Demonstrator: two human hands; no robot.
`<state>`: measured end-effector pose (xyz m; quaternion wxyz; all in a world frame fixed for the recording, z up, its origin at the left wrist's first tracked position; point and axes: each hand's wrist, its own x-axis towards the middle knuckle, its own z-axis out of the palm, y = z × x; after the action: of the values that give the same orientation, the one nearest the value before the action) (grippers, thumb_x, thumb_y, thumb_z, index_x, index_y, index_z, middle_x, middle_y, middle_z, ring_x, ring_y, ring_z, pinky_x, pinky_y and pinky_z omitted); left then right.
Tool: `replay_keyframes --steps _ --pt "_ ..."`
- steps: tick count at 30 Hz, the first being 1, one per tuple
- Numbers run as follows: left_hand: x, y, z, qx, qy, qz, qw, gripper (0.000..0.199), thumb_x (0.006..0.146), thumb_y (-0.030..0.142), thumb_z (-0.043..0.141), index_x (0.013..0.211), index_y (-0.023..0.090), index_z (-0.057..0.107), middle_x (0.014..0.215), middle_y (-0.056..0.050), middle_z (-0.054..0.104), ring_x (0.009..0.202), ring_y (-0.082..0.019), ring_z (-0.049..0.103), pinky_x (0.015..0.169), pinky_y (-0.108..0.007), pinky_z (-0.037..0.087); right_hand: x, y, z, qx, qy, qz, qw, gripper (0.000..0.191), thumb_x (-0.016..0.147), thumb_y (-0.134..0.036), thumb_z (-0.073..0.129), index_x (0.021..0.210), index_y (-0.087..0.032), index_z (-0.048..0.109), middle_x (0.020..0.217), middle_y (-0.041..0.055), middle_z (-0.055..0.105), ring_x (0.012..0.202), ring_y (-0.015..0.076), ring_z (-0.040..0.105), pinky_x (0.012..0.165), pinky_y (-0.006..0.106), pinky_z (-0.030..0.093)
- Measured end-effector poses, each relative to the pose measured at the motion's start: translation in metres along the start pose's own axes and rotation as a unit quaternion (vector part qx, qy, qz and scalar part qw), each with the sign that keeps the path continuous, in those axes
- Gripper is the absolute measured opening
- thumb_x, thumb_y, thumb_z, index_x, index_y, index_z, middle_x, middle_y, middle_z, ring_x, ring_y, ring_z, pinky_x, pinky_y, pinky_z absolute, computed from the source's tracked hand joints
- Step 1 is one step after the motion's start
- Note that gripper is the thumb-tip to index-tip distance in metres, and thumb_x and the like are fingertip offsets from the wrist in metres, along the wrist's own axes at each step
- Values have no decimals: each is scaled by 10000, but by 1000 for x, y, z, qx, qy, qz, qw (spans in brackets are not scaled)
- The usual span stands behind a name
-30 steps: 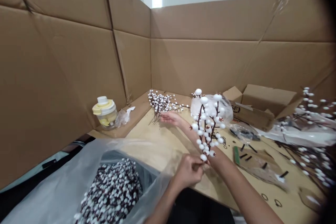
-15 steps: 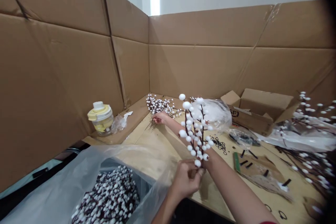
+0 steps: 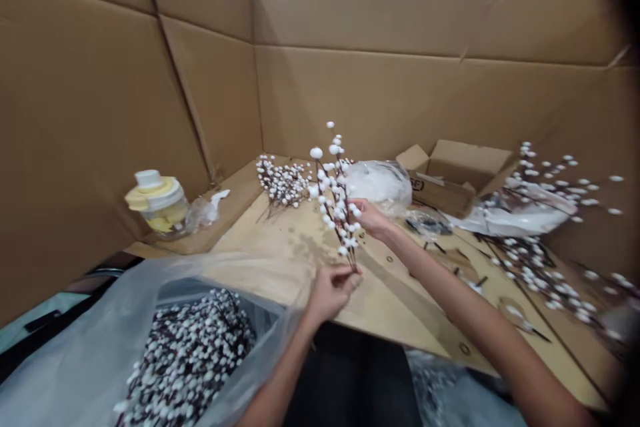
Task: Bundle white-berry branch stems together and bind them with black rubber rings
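Note:
My left hand (image 3: pixel 333 290) is closed around the lower stems of some upright white berry branches (image 3: pixel 331 203), with brown twigs and round white berries. Partway up the same branches is my right hand (image 3: pixel 371 219), its fingers bent together against the right-hand twigs; berries partly cover the fingertips. Beyond them, a bunch of similar berry branches (image 3: pixel 284 183) lies on the wooden table (image 3: pixel 280 267). At the lower left, a clear plastic bag (image 3: pixel 90 347) surrounds a large mass of white berry branches (image 3: pixel 193 353).
A jar with a yellow and white lid (image 3: pixel 159 203) stands at left beside crumpled plastic (image 3: pixel 203 210). Behind are a filled clear bag (image 3: pixel 379 183) and an open cardboard box (image 3: pixel 450 177). More berry branches (image 3: pixel 545 273) lie at right. Cardboard walls (image 3: pixel 360 100) enclose the table.
My right hand has left the bunch at the back and come right and nearer, to the branches in my left hand. Those branches now stand farther from the camera. The view has shifted.

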<state>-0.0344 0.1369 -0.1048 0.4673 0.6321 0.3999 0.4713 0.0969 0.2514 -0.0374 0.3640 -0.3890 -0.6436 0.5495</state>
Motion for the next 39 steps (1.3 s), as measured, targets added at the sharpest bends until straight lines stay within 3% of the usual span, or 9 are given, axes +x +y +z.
replay_keyframes --steps 4,9,14,21,31,36,39 --pt "6 -2 0 -25 -23 -33 999 251 754 277 609 841 64 706 804 -99 704 710 -181 640 647 -242 490 -59 14 -16 29 14 54 998 377 685 -316 752 871 -66 540 757 42 597 639 76 576 638 205 512" --pt "9 5 1 -34 -66 -42 996 289 720 319 654 852 69 717 831 -98 709 738 -190 644 676 -256 505 -103 19 -8 65 -4 54 996 445 604 -377 783 829 -79 541 753 70 624 638 111 604 659 236 519" --pt "9 11 3 -11 -72 -37 997 290 729 320 652 842 62 722 769 -91 706 645 -162 617 617 -239 482 -105 23 -5 81 5 32 996 427 598 -364 783 812 -82 544 757 61 621 646 108 605 639 216 509" --pt "11 7 3 9 -91 -29 995 298 745 297 639 906 63 729 866 -107 714 721 -184 629 648 -243 468 -104 31 -3 72 18 20 997 395 590 -339 781 816 -71 600 759 52 612 631 98 592 636 208 492" --pt "13 3 2 46 -112 2 993 245 763 249 609 883 74 731 773 -53 695 695 -164 591 629 -226 422 -99 45 0 33 74 0 997 351 550 -271 781 789 -69 619 744 42 606 651 73 557 625 162 441" --pt "14 3 1 60 -115 18 991 162 724 191 628 801 93 732 716 -45 668 674 -150 564 604 -215 396 -103 42 4 4 52 -7 999 244 614 -263 735 678 -57 620 716 44 593 652 69 537 614 153 419" --pt "12 3 3 44 -108 18 993 143 729 190 623 772 98 724 732 -54 674 692 -155 579 616 -217 409 -106 38 -6 -2 3 9 1000 272 609 -282 752 706 -55 638 733 54 607 661 78 551 625 161 431"
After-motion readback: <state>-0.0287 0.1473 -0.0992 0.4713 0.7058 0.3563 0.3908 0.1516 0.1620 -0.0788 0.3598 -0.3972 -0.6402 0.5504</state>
